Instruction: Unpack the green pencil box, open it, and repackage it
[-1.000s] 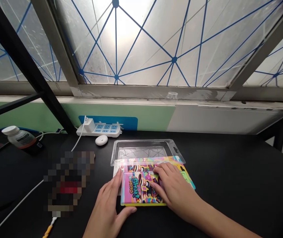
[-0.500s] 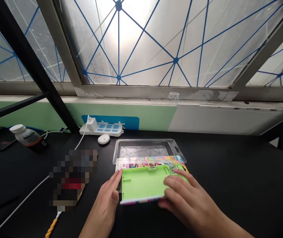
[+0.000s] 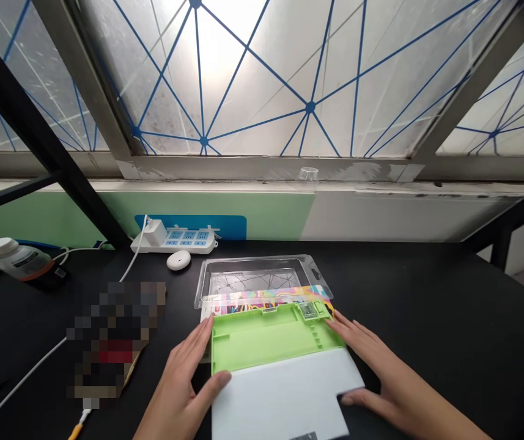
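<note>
The left hand (image 3: 181,373) and right hand (image 3: 376,373) flank one green plastic case (image 3: 262,339), fingers (image 3: 200,333) spread and unclenched. One clear plastic tray (image 3: 247,275) lies just behind.

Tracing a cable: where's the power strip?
In the head view, the white power strip sits at the desk's far edge, left of the clear plastic tray.

"What lies at lower centre of the frame?"
"A lime-green moulded plastic tray (image 3: 262,337), face up, with a notched white panel (image 3: 280,397) running from its near edge."
"And just behind it?"
"A colourful printed card (image 3: 266,299), partly hidden, overlapping a clear plastic blister shell (image 3: 252,275)."
</note>
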`<action>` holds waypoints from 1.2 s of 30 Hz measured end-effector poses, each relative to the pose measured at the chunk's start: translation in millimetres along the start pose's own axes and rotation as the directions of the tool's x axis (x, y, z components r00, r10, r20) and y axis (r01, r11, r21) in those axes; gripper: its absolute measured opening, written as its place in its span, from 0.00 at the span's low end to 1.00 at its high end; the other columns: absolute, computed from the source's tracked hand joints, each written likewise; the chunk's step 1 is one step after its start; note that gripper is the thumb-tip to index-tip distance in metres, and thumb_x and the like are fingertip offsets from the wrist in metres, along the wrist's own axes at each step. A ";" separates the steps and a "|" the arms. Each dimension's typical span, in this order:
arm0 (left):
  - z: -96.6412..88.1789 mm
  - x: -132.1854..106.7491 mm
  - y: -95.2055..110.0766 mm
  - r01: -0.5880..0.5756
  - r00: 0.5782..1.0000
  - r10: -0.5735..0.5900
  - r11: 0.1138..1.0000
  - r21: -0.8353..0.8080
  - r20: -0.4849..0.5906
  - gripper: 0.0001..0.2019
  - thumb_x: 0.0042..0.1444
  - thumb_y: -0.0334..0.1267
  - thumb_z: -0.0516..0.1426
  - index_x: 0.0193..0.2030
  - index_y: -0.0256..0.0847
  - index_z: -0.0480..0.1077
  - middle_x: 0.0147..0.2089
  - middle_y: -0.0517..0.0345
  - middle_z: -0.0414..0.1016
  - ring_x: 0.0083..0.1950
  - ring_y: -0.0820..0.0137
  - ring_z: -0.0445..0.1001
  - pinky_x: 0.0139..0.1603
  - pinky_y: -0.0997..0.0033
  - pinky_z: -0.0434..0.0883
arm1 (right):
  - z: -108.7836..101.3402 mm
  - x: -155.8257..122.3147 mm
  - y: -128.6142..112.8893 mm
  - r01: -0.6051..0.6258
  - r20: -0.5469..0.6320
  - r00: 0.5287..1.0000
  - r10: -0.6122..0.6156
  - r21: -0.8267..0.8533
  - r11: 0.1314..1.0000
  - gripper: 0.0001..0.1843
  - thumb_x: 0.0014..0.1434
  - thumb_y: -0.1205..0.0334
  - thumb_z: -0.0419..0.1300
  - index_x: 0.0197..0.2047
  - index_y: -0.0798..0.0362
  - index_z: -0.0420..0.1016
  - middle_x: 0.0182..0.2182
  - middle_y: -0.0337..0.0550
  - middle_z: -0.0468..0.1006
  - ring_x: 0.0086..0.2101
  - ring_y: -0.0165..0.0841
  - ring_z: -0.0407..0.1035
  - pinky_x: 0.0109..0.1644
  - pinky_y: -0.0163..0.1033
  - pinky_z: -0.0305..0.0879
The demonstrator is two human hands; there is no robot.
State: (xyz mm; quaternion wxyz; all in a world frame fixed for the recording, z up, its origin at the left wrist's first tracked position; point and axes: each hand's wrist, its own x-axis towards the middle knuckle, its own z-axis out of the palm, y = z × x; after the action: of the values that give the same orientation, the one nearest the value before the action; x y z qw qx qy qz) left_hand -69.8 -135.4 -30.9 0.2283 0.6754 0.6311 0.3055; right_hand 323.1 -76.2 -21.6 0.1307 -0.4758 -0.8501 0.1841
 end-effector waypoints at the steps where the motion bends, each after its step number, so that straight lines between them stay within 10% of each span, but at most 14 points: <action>1: 0.0 0.3 0.5 0.001 1.000 -0.002 1.000 -0.028 -0.013 0.29 0.68 0.53 0.50 0.73 0.50 0.56 0.71 0.53 0.63 0.71 0.55 0.61 0.66 0.50 0.65 | 1.3 0.4 0.9 -0.009 -0.029 1.000 0.010 0.014 1.000 0.43 0.56 0.47 0.67 0.71 0.41 0.57 0.67 0.48 0.65 0.66 0.55 0.55 0.64 0.63 0.61; 6: 2.4 1.8 5.3 0.012 0.994 -0.032 0.983 -0.185 -0.106 0.40 0.66 0.65 0.32 0.68 0.45 0.66 0.68 0.48 0.67 0.69 0.51 0.63 0.68 0.48 0.63 | -0.7 4.6 0.6 -0.078 -0.180 0.979 0.091 0.077 0.994 0.19 0.64 0.49 0.58 0.56 0.41 0.77 0.54 0.43 0.80 0.62 0.51 0.64 0.60 0.58 0.70; 13: 6.5 -4.1 -0.2 0.040 0.998 -0.049 0.980 -0.195 -0.046 0.39 0.65 0.66 0.40 0.76 0.45 0.47 0.69 0.46 0.66 0.70 0.52 0.62 0.67 0.52 0.65 | 14.5 4.8 -4.3 0.045 -0.213 0.976 -0.054 -0.049 0.998 0.39 0.60 0.50 0.64 0.71 0.45 0.55 0.63 0.52 0.70 0.60 0.51 0.67 0.59 0.56 0.71; 18: -2.4 -1.9 18.9 -0.203 0.970 0.199 0.979 -0.016 -0.140 0.37 0.65 0.56 0.53 0.76 0.50 0.43 0.73 0.48 0.60 0.69 0.54 0.65 0.66 0.57 0.66 | 9.4 3.7 -4.4 0.082 -0.310 0.945 -0.107 -0.093 0.992 0.36 0.62 0.54 0.61 0.70 0.38 0.53 0.61 0.46 0.73 0.60 0.50 0.67 0.59 0.56 0.71; 24: -28.1 58.8 64.9 -0.183 0.955 0.187 0.982 0.038 -0.232 0.36 0.66 0.50 0.54 0.75 0.44 0.45 0.75 0.46 0.54 0.73 0.54 0.56 0.69 0.52 0.61 | -33.2 54.6 -10.4 0.064 -0.358 0.933 -0.026 0.096 0.993 0.34 0.64 0.51 0.60 0.70 0.42 0.57 0.64 0.48 0.69 0.57 0.48 0.70 0.54 0.48 0.75; 29: -21.0 104.4 52.6 -0.115 0.978 0.140 0.981 0.159 -0.154 0.33 0.68 0.52 0.51 0.73 0.36 0.51 0.76 0.42 0.51 0.77 0.54 0.41 0.73 0.45 0.49 | -26.2 106.7 -4.3 -0.050 -0.249 0.962 0.114 0.249 0.967 0.35 0.64 0.45 0.57 0.71 0.45 0.57 0.65 0.50 0.68 0.49 0.47 0.77 0.36 0.42 0.79; 36: -6.1 100.5 27.8 0.017 0.999 -0.030 0.964 0.266 0.042 0.34 0.68 0.55 0.47 0.73 0.35 0.54 0.77 0.43 0.45 0.78 0.50 0.33 0.72 0.44 0.52 | 12.3 114.6 14.8 0.117 -0.325 0.939 -0.114 -0.011 0.993 0.31 0.68 0.51 0.54 0.71 0.42 0.55 0.68 0.47 0.64 0.65 0.46 0.60 0.63 0.51 0.65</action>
State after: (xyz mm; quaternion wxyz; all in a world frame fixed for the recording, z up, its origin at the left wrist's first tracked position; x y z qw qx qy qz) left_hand -52.6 -39.0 5.2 0.1538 0.6992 0.6689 0.2000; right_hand 270.7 26.8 -33.7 0.2817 -0.4484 -0.8425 0.0987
